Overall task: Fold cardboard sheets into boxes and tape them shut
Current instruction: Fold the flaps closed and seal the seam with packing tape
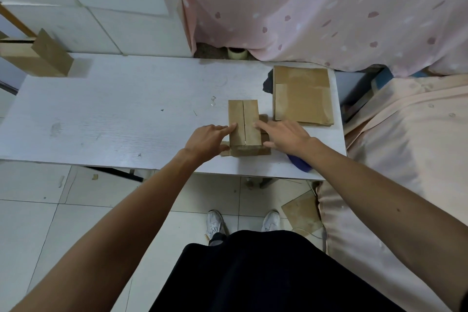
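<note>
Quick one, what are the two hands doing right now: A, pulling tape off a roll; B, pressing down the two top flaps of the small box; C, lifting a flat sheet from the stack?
B: the left hand and right hand each lay straight fingers on a closed flap of the small box.

A box (244,124) sits on the surface (126,114) near its front right. The left hand (205,140) presses its left flap, the right hand (283,135) its right flap. A stack of flat sheets (302,95) lies just right and behind. A tape roll (236,53) stands beyond the far edge.
</note>
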